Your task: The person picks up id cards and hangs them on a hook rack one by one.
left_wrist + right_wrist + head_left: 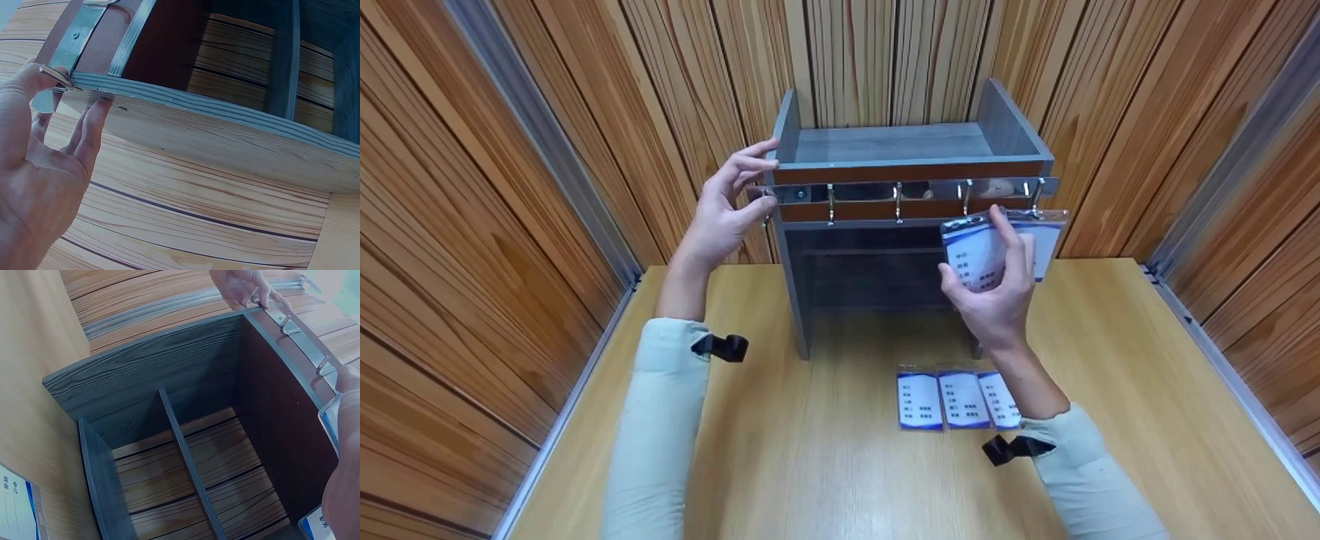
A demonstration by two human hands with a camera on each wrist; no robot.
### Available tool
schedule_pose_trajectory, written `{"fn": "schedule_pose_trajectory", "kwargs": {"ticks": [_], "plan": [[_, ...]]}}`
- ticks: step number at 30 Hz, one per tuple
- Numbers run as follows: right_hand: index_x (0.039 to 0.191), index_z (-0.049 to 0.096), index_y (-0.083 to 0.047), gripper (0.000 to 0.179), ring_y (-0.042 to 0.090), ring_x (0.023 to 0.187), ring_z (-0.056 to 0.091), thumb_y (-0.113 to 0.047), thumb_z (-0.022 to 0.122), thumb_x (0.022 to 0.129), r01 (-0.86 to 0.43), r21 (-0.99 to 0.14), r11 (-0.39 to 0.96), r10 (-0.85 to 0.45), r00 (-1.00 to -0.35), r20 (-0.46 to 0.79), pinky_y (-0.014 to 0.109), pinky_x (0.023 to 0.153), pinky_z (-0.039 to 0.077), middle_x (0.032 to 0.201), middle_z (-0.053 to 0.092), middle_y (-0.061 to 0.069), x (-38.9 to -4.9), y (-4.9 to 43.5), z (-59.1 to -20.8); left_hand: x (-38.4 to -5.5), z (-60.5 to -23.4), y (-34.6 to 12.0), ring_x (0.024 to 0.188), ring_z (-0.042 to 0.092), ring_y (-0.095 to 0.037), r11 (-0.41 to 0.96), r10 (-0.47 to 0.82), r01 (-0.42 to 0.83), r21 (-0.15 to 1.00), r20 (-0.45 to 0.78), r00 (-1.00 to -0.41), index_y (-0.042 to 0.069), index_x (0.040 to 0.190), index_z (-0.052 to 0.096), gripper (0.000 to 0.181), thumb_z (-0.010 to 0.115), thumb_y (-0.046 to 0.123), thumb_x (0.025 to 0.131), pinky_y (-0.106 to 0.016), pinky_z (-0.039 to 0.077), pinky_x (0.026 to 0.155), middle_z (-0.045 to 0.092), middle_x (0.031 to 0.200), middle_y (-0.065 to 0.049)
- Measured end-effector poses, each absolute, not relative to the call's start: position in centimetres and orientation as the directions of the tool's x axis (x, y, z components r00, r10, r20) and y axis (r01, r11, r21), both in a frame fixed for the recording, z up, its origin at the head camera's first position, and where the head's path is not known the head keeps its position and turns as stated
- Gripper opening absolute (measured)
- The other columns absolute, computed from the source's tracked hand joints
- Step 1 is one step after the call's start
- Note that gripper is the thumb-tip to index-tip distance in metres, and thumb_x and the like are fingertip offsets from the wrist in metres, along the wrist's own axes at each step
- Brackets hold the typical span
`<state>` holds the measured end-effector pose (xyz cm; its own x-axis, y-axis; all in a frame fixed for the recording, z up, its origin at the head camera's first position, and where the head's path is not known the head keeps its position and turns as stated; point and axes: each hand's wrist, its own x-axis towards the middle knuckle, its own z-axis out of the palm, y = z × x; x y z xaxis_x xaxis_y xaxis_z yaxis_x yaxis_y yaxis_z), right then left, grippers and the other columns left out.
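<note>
A small grey shelf unit (791,285) bears a metal hook rail (870,192) across its front. My left hand (727,206) grips the unit's left front edge, its thumb by the rail's end and its fingers against the outer side panel (214,146). With my right hand (997,281) I hold a clear-sleeved ID badge (964,251) with a blue-and-white card, raised near the right hooks. A second badge (1046,244) is partly hidden behind that hand, its top edge at the rightmost hook (1039,191). The right wrist view shows part of the held badge (331,419).
Several more badges lie in a row on the wooden table (810,450), including a left one (920,401) and a middle one (964,400); the right forearm overlaps the rightmost. Wood-panelled walls (720,112) stand behind and at both sides.
</note>
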<state>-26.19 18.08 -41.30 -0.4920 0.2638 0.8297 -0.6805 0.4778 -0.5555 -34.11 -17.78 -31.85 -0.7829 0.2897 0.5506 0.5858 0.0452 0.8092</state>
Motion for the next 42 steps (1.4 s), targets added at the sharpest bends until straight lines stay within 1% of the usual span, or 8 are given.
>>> {"fn": "schedule_pose_trajectory", "kwargs": {"ticks": [4,9,13,22,26,31,39,42], "plan": [[0.158,0.056,0.001,0.081,0.004,0.122,0.051,-0.013,0.086,0.084,-0.669,-0.568,0.479,0.27,-0.503,0.821,0.017,0.1,0.054,0.13,0.059,0.03,-26.55,17.98,-41.49,-34.11,-31.89,-17.74,0.166,0.043,-0.035,0.055,0.284,0.587,0.808,0.551,-0.785,0.014,0.138,0.069,0.036,0.063,-0.003,0.107,-0.068,0.025,0.14,0.049,0.178,-0.006],[0.158,0.057,0.0,0.08,0.002,0.122,0.049,-0.014,0.087,0.085,-0.658,-0.582,0.478,0.274,-0.518,0.81,0.017,0.099,0.052,0.129,0.058,0.031,-26.72,17.95,-41.88,-34.09,-31.86,-17.7,0.167,0.042,-0.035,0.056,0.289,0.599,0.799,0.561,-0.776,0.012,0.138,0.068,0.035,0.063,-0.003,0.107,-0.068,0.022,0.141,0.049,0.178,-0.008],[0.158,0.058,-0.001,0.079,0.002,0.121,0.049,-0.013,0.086,0.085,-0.652,-0.591,0.475,0.275,-0.528,0.803,0.017,0.098,0.051,0.128,0.057,0.031,-26.68,17.98,-42.0,-34.05,-31.81,-17.76,0.167,0.042,-0.035,0.053,0.289,0.6,0.798,0.563,-0.774,0.01,0.138,0.068,0.035,0.063,-0.004,0.107,-0.068,0.022,0.141,0.048,0.178,-0.009],[0.159,0.06,-0.003,0.077,0.003,0.118,0.046,-0.011,0.087,0.087,-0.652,-0.588,0.479,0.264,-0.532,0.805,0.016,0.093,0.046,0.127,0.057,0.031,-26.82,18.08,-41.87,-34.22,-31.99,-17.78,0.167,0.043,-0.035,0.05,0.283,0.598,0.8,0.563,-0.776,0.014,0.136,0.069,0.037,0.064,-0.005,0.105,-0.066,0.022,0.142,0.049,0.177,-0.01],[0.158,0.061,-0.003,0.077,0.003,0.118,0.045,-0.012,0.088,0.087,-0.646,-0.588,0.486,0.262,-0.534,0.804,0.015,0.097,0.047,0.128,0.059,0.03,-26.84,18.05,-41.8,-34.17,-32.01,-17.78,0.167,0.042,-0.039,0.048,0.285,0.596,0.801,0.561,-0.777,0.012,0.137,0.068,0.035,0.063,-0.004,0.106,-0.071,0.023,0.14,0.048,0.178,-0.009],[0.158,0.062,-0.004,0.076,0.002,0.118,0.046,-0.014,0.088,0.087,-0.639,-0.581,0.504,0.267,-0.524,0.809,0.015,0.1,0.048,0.127,0.059,0.029,-26.84,17.97,-41.77,-34.23,-32.03,-17.75,0.166,0.043,-0.038,0.048,0.283,0.6,0.798,0.565,-0.775,0.011,0.137,0.068,0.036,0.063,-0.005,0.106,-0.069,0.025,0.14,0.049,0.177,-0.009],[0.157,0.062,-0.002,0.076,0.002,0.116,0.046,-0.014,0.088,0.087,-0.64,-0.574,0.511,0.27,-0.514,0.814,0.016,0.099,0.046,0.126,0.059,0.03,-26.9,17.96,-41.86,-34.19,-32.07,-17.64,0.166,0.043,-0.037,0.048,0.284,0.602,0.797,0.567,-0.774,0.013,0.137,0.069,0.036,0.062,-0.005,0.106,-0.071,0.024,0.14,0.049,0.177,-0.009],[0.158,0.062,-0.003,0.076,0.002,0.116,0.046,-0.013,0.088,0.087,-0.635,-0.579,0.511,0.269,-0.521,0.81,0.015,0.099,0.046,0.126,0.06,0.028,-26.74,17.93,-41.7,-34.19,-32.04,-17.67,0.167,0.042,-0.036,0.045,0.286,0.602,0.797,0.567,-0.772,0.012,0.137,0.068,0.036,0.062,-0.006,0.106,-0.069,0.023,0.141,0.048,0.178,-0.009]]}}
